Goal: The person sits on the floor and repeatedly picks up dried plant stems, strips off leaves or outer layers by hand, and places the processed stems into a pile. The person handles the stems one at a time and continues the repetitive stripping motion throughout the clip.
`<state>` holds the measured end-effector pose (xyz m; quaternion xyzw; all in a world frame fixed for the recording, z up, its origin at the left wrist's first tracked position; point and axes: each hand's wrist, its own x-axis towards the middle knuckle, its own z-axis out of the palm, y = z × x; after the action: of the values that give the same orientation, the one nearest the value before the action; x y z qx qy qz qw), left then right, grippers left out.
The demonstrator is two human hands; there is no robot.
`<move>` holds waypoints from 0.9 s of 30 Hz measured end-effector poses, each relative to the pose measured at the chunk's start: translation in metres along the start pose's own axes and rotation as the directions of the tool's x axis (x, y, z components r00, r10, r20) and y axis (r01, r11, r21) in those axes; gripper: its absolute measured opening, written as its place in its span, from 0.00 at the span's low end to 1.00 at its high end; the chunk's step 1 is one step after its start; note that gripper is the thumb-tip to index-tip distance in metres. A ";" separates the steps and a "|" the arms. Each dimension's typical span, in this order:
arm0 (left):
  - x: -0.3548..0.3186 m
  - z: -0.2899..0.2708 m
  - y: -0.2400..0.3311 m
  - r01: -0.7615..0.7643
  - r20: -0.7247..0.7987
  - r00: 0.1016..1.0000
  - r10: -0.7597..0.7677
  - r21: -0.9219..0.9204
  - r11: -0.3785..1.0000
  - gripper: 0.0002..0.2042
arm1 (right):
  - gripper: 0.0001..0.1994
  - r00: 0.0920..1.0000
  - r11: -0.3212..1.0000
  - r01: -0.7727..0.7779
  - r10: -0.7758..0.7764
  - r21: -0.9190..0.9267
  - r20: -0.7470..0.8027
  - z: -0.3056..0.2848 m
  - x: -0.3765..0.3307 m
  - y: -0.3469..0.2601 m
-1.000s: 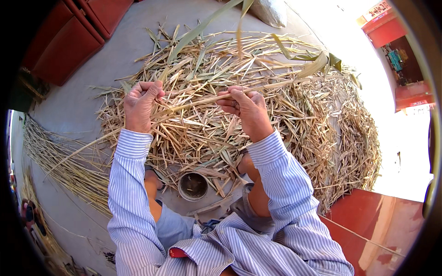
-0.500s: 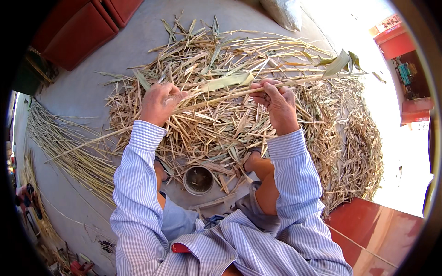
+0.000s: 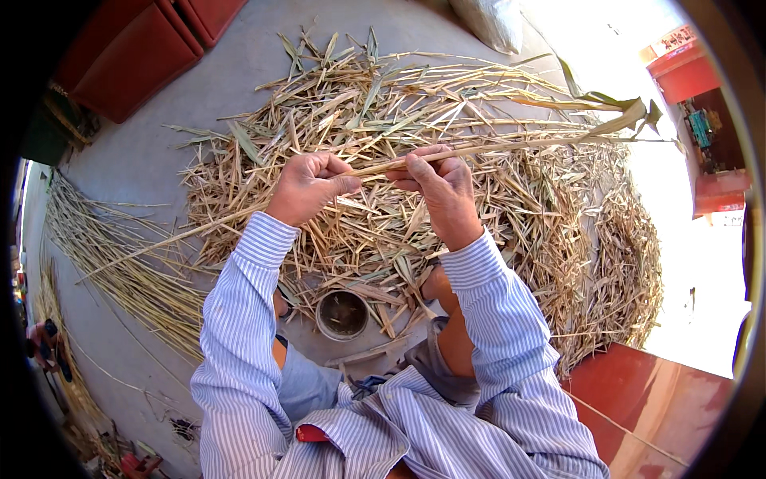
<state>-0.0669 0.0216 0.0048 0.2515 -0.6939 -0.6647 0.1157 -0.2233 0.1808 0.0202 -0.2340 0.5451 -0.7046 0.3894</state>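
A long dry reed-like stalk [image 3: 511, 148] runs across in front of me, with withered leaves [image 3: 630, 117] at its right end and its thin bare end reaching down to the left. My left hand [image 3: 306, 189] is closed on it, thumb and fingers pinching. Close beside it, my right hand [image 3: 440, 191] also grips the stalk between thumb and fingers. Below both hands lies a wide heap of stripped dry leaves and husks [image 3: 383, 215].
A bundle of thin stripped stalks [image 3: 120, 247] lies on the left. Between my feet stands a small round metal container [image 3: 343, 314]. More uncut stalks [image 3: 479, 76] rest at the heap's far side. Red furniture [image 3: 132, 60] is at the far left, a pale sack [image 3: 491, 24] beyond.
My hands have come closer together on the stalk, the left moving right and the right moving left. The pale strip of husk that stretched between them no longer shows there.
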 end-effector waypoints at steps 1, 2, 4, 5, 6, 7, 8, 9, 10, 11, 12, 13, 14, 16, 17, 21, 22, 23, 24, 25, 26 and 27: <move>0.000 0.001 0.001 0.022 -0.025 0.999 -0.022 -0.015 1.000 0.09 | 0.09 1.000 1.000 0.014 -0.014 -0.002 0.003 0.000 0.000 0.000; -0.002 0.002 0.004 0.043 -0.049 0.998 -0.044 -0.030 0.999 0.09 | 0.09 1.000 1.000 0.028 -0.028 -0.004 0.006 -0.001 -0.001 0.001; -0.003 0.001 0.012 0.038 -0.168 0.984 -0.060 -0.135 0.990 0.09 | 0.08 1.000 0.999 0.023 -0.022 -0.025 0.007 -0.004 -0.001 0.003; -0.003 -0.004 0.016 0.003 -0.262 0.963 -0.062 -0.220 0.975 0.09 | 0.08 1.000 0.999 0.003 -0.002 -0.044 0.004 -0.008 -0.002 0.004; -0.003 -0.010 0.018 -0.040 -0.354 0.933 -0.072 -0.300 0.953 0.10 | 0.08 1.000 0.998 -0.018 0.018 -0.063 0.002 -0.012 -0.002 0.005; -0.003 -0.036 0.012 -0.093 -0.404 0.914 -0.031 -0.283 0.955 0.10 | 0.08 0.999 0.998 -0.051 0.051 -0.032 -0.013 -0.016 -0.004 0.005; -0.002 -0.061 0.006 -0.147 -0.450 0.893 0.011 -0.269 0.952 0.10 | 0.08 0.996 0.997 -0.082 0.082 -0.006 -0.033 -0.022 -0.006 0.004; -0.006 -0.068 0.006 -0.135 -0.481 0.873 0.077 -0.089 0.987 0.11 | 0.08 0.993 0.993 -0.111 0.112 0.027 -0.031 -0.023 -0.004 0.002; -0.006 -0.069 0.002 -0.113 -0.491 0.860 0.139 0.083 0.990 0.12 | 0.09 0.991 0.991 -0.120 0.123 0.055 -0.049 -0.026 -0.004 0.000; -0.006 -0.069 -0.001 -0.084 -0.491 0.847 0.203 0.253 0.964 0.13 | 0.09 0.990 0.991 -0.123 0.126 0.048 -0.068 -0.027 -0.003 -0.002; -0.009 -0.068 -0.004 0.059 -0.414 0.846 0.335 0.698 0.713 0.15 | 0.10 0.988 0.991 -0.126 0.129 0.042 -0.087 -0.027 -0.001 -0.005; -0.011 -0.065 -0.003 0.005 -0.341 0.808 0.481 0.820 0.572 0.16 | 0.10 0.985 0.991 -0.130 0.133 0.043 -0.106 -0.024 0.001 -0.008; -0.013 -0.059 -0.002 -0.036 -0.240 0.758 0.607 0.913 0.407 0.17 | 0.12 0.986 0.993 -0.116 0.119 0.034 -0.115 -0.021 0.003 -0.008; -0.015 -0.049 0.002 -0.104 -0.152 0.721 0.676 0.941 0.323 0.17 | 0.12 0.984 0.991 -0.127 0.132 0.052 -0.117 -0.019 0.005 -0.007; -0.018 -0.043 0.006 -0.179 -0.175 0.790 0.588 0.851 0.494 0.17 | 0.13 0.984 0.990 -0.130 0.136 0.059 -0.117 -0.018 0.007 -0.008; -0.020 -0.015 0.013 -0.324 -0.003 0.876 0.482 0.737 0.593 0.16 | 0.17 0.982 0.990 -0.121 0.130 0.068 -0.134 -0.019 0.011 -0.005; -0.021 -0.011 0.012 -0.350 0.074 0.860 0.504 0.805 0.479 0.15 | 0.17 0.982 0.990 -0.125 0.133 0.068 -0.136 -0.017 0.012 -0.005; -0.019 -0.007 0.009 -0.334 -0.003 0.859 0.513 0.756 0.563 0.14 | 0.17 0.981 0.989 -0.128 0.136 0.068 -0.140 -0.016 0.012 -0.004; -0.018 -0.004 0.004 -0.320 -0.080 0.855 0.513 0.697 0.642 0.13 | 0.17 0.980 0.989 -0.131 0.139 0.067 -0.144 -0.014 0.012 -0.004; -0.017 -0.001 0.002 -0.313 -0.153 0.848 0.507 0.628 0.713 0.12 | 0.16 0.981 0.989 -0.129 0.138 0.067 -0.139 -0.014 0.012 -0.005; -0.016 0.000 0.003 -0.274 -0.189 0.887 0.422 0.520 0.809 0.11 | 0.16 0.981 0.990 -0.128 0.136 0.066 -0.136 -0.015 0.012 -0.006; -0.017 0.000 0.004 -0.226 -0.212 0.920 0.330 0.401 0.888 0.10 | 0.16 0.982 0.990 -0.126 0.134 0.066 -0.133 -0.015 0.012 -0.007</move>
<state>-0.0537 0.0303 0.0121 0.2551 -0.8125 -0.4574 0.2562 -0.2436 0.1808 0.0215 -0.1376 0.5644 -0.7074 0.4026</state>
